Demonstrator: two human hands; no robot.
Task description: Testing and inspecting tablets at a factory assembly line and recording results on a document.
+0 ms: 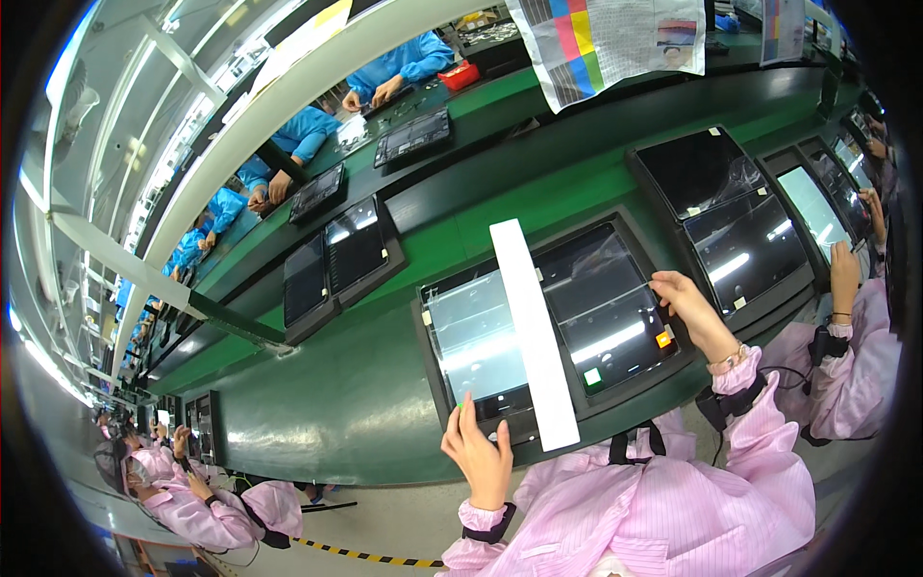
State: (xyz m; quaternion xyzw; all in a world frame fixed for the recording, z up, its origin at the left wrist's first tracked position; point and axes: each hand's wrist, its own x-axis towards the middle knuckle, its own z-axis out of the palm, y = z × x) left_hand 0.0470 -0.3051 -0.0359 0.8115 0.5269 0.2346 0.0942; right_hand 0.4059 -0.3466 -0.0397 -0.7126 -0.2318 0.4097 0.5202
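Note:
Two tablet-like screens lie side by side in a dark tray (575,380) in front of me. The left screen (471,332) is lit pale. Mostly black, the right screen (601,298) shows a small white square and an orange one near its lower edge. A long white strip (534,337) lies between them, overlapping the left one. My left hand (481,460) is open, fingers apart, its fingertips at the left screen's lower edge. At the right screen's right edge, my right hand (694,310) pinches with thumb and forefinger; what is between them is too small to make out.
More trays with dark screens (740,240) stand to the right, beside a co-worker's hand (844,274). Another screen pair (344,255) lies at the upper left on the green bench (317,413). A printed colour sheet (615,48) hangs above. People in blue work across the bench.

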